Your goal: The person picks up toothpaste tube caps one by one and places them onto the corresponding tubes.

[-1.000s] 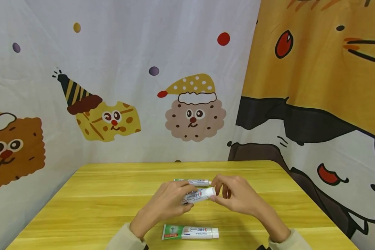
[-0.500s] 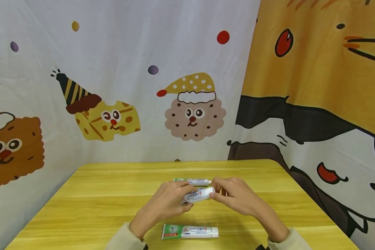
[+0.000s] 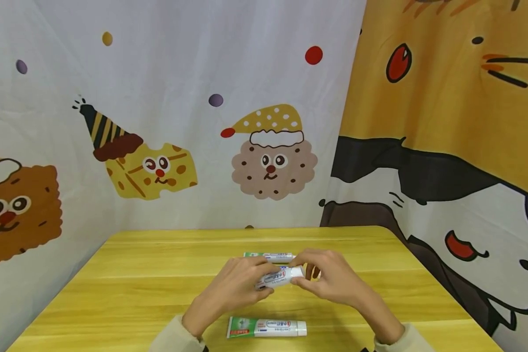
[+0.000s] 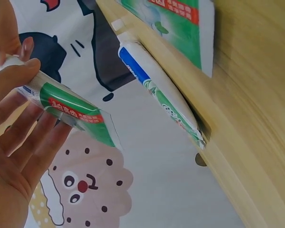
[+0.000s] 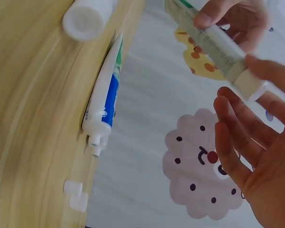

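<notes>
My left hand (image 3: 239, 281) grips a white and green toothpaste tube (image 3: 273, 278) above the table, its capped end pointing right. In the left wrist view the green flat end (image 4: 80, 114) sticks out past the fingers. My right hand (image 3: 336, 277) pinches the white cap (image 5: 250, 85) between thumb and index finger, the other fingers spread below. Behind the hands lies another tube (image 3: 277, 257); in the right wrist view two bare nozzles (image 5: 96, 142) show there. A capped tube (image 3: 268, 327) lies nearer the table's front, flat end to the left.
Two loose white caps (image 5: 75, 194) rest on the wooden table (image 3: 149, 278) close to the bare nozzles. A cloth (image 3: 180, 73) printed with cartoon figures hangs behind the table and along its sides.
The right hand's fingers have shifted slightly left and closed around the cap end of the held tube. The left hand and the tubes on the table stay nearly in place.
</notes>
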### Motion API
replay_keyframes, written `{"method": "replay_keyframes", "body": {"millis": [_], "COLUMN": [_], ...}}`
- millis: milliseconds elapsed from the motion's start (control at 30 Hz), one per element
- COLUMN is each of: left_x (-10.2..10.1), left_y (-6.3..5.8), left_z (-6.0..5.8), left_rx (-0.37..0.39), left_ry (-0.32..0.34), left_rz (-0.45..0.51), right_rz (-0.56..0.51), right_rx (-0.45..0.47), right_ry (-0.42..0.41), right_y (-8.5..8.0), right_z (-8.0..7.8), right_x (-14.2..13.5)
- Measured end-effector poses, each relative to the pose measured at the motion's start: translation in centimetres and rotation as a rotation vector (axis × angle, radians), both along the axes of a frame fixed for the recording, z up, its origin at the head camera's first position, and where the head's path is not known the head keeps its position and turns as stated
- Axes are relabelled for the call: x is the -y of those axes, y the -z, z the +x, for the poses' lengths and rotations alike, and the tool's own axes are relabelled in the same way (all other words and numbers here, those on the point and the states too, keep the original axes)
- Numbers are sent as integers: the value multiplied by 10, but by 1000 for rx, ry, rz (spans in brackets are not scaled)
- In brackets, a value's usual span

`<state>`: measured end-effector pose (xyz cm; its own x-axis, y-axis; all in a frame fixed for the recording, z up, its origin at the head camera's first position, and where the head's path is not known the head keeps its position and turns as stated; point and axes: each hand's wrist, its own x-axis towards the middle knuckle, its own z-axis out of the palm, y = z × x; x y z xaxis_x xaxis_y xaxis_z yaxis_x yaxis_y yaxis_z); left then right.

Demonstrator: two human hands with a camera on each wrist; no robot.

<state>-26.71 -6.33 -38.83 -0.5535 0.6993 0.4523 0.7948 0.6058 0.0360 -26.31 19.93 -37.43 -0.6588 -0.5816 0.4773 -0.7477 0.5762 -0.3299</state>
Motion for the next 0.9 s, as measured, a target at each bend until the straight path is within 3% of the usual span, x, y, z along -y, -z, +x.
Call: {"method": "replay_keyframes", "body": {"millis": [333, 500, 667, 900], "left_x": [-5, -9, -20, -30], "left_y": [4, 13, 22, 33], "left_z": [-7, -20, -36, -39], "left_rx": [142, 233, 252, 227], "left_ry": [-11, -2, 43, 18], "left_rz": [-11, -87, -212, -340], "right_rz": [32, 99, 146, 188], "right_rx": [150, 232, 294, 348], "right_ry": [5, 47, 94, 115], "right_y": [5, 16, 34, 59], "right_z": [-6, -14, -21, -30], "right_x": [-5, -4, -6, -5]}}
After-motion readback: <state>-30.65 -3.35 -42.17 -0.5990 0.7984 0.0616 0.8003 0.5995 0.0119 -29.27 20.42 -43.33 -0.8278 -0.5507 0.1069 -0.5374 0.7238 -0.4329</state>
